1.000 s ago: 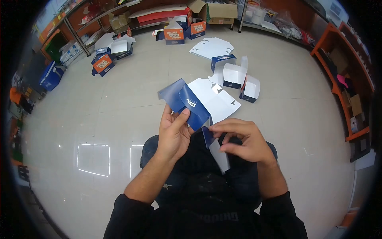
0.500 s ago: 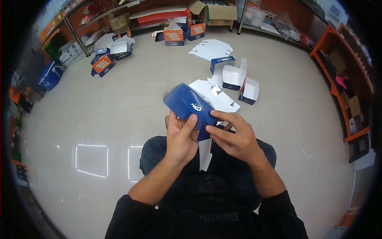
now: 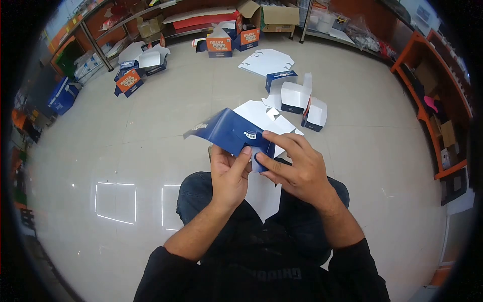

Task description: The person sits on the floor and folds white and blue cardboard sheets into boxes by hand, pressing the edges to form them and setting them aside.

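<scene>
A partly folded cardboard box [image 3: 226, 130], dark blue outside with a small white print, is held up in front of my lap. My left hand [image 3: 229, 176] grips its lower edge, the thumb pressed on a blue flap near the middle. On the right end, my right hand [image 3: 299, 166] pinches the folded corner between thumb and fingers. A white inner flap [image 3: 264, 196] hangs below the hands toward my lap. Just beyond the box, flat white box blanks [image 3: 256, 110] lie on the floor, partly hidden by it.
Open folded boxes [image 3: 294, 96] stand on the tiled floor ahead to the right, near a flat white stack [image 3: 266, 61]. More blue-and-orange boxes [image 3: 220, 46] stand by the far shelf, others [image 3: 130, 80] at the left. An orange shelf [image 3: 412, 100] lines the right side.
The held box has turned, its far left panel swinging left and lower. The white flap underneath shows wider now. Both hands keep their hold, the right fingers shifting slightly on the corner.
</scene>
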The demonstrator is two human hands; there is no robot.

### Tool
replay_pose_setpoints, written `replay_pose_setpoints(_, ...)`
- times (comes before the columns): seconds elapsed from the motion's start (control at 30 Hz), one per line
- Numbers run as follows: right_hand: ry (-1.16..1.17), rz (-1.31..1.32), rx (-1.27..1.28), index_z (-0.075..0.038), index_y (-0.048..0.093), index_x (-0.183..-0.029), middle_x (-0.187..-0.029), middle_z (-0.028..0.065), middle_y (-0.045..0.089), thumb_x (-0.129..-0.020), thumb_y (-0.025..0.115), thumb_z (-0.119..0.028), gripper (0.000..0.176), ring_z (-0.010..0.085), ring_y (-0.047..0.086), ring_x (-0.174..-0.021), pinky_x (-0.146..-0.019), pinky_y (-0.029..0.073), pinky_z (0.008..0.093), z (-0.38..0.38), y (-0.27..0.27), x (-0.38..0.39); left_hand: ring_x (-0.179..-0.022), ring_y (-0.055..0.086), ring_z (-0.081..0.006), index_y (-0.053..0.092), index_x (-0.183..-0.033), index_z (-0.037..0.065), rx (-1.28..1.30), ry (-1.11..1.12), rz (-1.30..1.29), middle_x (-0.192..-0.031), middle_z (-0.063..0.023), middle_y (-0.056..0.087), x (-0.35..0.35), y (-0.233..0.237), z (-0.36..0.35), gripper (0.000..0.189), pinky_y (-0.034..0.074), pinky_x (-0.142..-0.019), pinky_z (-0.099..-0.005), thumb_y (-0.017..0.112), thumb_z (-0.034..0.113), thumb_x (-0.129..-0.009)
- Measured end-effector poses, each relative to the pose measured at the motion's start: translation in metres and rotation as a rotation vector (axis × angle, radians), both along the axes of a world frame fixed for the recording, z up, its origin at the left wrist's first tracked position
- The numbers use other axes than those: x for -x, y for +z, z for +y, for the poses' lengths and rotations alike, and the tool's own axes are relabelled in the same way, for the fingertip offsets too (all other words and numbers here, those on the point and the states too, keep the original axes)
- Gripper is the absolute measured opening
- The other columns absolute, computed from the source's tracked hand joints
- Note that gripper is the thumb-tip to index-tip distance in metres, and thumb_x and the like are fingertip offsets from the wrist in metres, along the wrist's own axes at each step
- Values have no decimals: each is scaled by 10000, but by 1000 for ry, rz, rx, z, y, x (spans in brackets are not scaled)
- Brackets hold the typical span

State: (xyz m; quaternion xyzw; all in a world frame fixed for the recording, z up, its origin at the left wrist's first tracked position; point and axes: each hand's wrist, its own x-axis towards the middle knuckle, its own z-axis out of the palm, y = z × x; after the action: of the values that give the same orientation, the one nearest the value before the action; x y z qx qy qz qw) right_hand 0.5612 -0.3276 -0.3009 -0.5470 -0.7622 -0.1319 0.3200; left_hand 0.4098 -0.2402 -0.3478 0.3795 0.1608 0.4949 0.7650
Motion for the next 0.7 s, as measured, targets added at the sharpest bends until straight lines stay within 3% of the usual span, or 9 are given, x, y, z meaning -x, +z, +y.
replay_pose_setpoints(0.1, -5, 35, -10, -171, 718, -1141, -1369, 113, 585, -762, 805, -203, 390, 306, 604, -1110, -787, 570, 348, 4, -2, 4, -1153, 601, -205, 393, -1399, 79, -25, 23, -9, -1273, -100, 565, -1, 4, -1, 422, 533, -963, -365, 515, 18, -999)
replay_pose_setpoints(0.33, 30, 254, 4, -138, 734, -1152, -1401, 183, 554, -776, 804, -197, 386, 343, 578, -1168, -852, 566, 370, 13, -16, 14, -1149, 608, -224, 394, -1402, 61, 78, 17, -78, -1279, -113, 569, 1, 4, -4, 386, 536, -966, -381, 441, 49, -1019)
replay_pose_setpoints(0.53, 16, 433, 15, -93, 741, -1129, -1387, 184, 564, -744, 822, -116, 394, 350, 572, -1166, -875, 552, 385, 22, -30, 15, -1244, 570, -282, 409, -1386, 41, 197, -139, -127, -1352, -151, 542, 3, -14, -4, 436, 505, -1020, -433, 442, 21, -951)
replay_pose_setpoints(0.63, 19, 416, 2, -80, 741, -1117, -1367, 170, 580, -718, 837, -94, 410, 349, 566, -1168, -883, 542, 378, 19, -29, 12, -1194, 606, -273, 425, -1370, 48, 172, -273, -311, -1309, -152, 573, 12, -3, 1, 386, 533, -984, -423, 462, 92, -988)
replay_pose_setpoints(0.7, 18, 407, 9, -78, 730, -1140, -1356, 161, 590, -705, 845, -89, 450, 343, 568, -1164, -892, 536, 373, 16, -28, 9, -1159, 626, -266, 440, -1358, 48, 165, -205, -163, -1284, -150, 590, 12, -4, 11, 363, 549, -955, -414, 470, 139, -1007)
